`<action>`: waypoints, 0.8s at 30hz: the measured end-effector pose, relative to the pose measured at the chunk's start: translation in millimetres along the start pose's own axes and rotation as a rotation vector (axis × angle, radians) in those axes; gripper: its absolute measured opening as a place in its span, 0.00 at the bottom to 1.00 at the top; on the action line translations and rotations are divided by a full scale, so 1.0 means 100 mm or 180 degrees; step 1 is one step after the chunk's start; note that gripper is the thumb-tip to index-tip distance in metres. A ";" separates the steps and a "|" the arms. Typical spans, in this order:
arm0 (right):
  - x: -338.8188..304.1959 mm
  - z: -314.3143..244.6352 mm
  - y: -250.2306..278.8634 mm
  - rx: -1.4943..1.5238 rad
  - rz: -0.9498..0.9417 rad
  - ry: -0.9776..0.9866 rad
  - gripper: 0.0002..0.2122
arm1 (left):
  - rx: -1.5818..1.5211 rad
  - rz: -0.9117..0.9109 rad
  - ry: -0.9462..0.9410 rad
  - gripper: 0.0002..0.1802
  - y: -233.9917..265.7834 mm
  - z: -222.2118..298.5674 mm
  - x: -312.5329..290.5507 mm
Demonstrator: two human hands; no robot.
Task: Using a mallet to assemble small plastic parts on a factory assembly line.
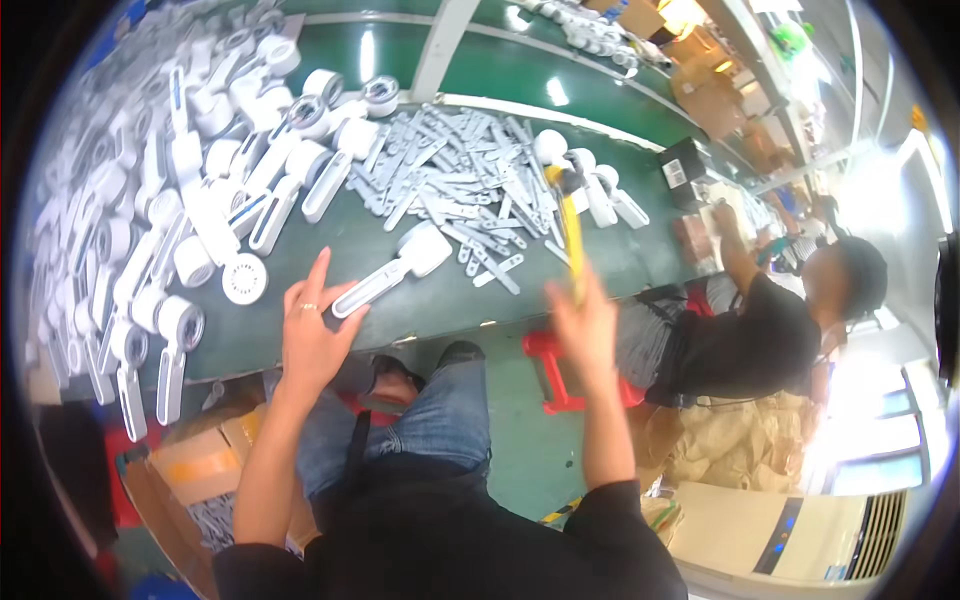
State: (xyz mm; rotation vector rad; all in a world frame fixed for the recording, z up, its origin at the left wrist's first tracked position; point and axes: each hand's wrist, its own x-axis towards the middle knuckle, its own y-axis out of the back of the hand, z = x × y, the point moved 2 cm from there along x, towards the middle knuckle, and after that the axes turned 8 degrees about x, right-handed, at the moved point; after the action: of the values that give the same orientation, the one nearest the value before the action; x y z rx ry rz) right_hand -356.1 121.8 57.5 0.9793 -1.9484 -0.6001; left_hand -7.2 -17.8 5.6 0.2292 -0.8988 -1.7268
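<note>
My left hand (315, 330) is at the lower end of a white long-handled part with a round head (372, 287), which lies slantwise on the green bench. Its thumb and fingers are around the handle's tip, with the index finger stretched out. Raised to the right, my right hand (585, 325) is closed round the yellow handle of a hammer (572, 235); the hand is slightly blurred. The hammer's dark head is up near several finished-looking white parts (598, 195). Between and beyond my hands lies a heap of flat grey strips (455, 165).
A big pile of white round-headed parts (150, 200) covers the bench's left side, some overhanging its front edge. A cardboard box (200, 460) with grey strips stands below left. A red stool (550, 370) is under the bench. At right a co-worker (750, 335) sits by the bench.
</note>
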 end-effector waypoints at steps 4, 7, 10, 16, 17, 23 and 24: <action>0.86 1.39 0.59 -0.0862 0.0439 -0.1284 0.24 | 0.0164 0.0204 -0.0294 0.42 -0.09 0.09 0.03; 1.11 2.04 0.77 -0.0690 0.0664 -0.1775 0.29 | 0.0326 0.0366 -0.0634 0.30 -0.03 0.12 0.05; 1.25 2.44 0.84 -0.0771 0.0355 -0.1874 0.30 | 0.0351 0.0492 -0.1096 0.21 0.00 0.18 0.08; 1.15 2.26 0.87 -0.1329 0.0814 -0.1419 0.20 | 0.0325 0.0321 -0.1231 0.20 0.09 -0.03 -0.07; 1.07 1.94 0.89 -0.1465 0.1069 -0.1354 0.21 | 0.0429 0.0247 -0.1225 0.19 0.10 -0.09 -0.13; 0.29 0.18 0.80 0.0992 0.0780 -0.1041 0.20 | 0.0046 0.1199 -0.1355 0.20 0.41 0.32 -0.26; 0.08 0.40 0.65 0.0927 0.0686 -0.1311 0.20 | 0.0121 0.1379 -0.1195 0.21 0.63 0.33 -0.41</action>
State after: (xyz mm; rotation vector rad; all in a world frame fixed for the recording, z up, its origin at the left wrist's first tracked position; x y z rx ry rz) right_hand -419.2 155.2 86.5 0.8475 -2.5246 -0.4241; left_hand 35.4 27.6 58.9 -0.2607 -1.1572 -1.3658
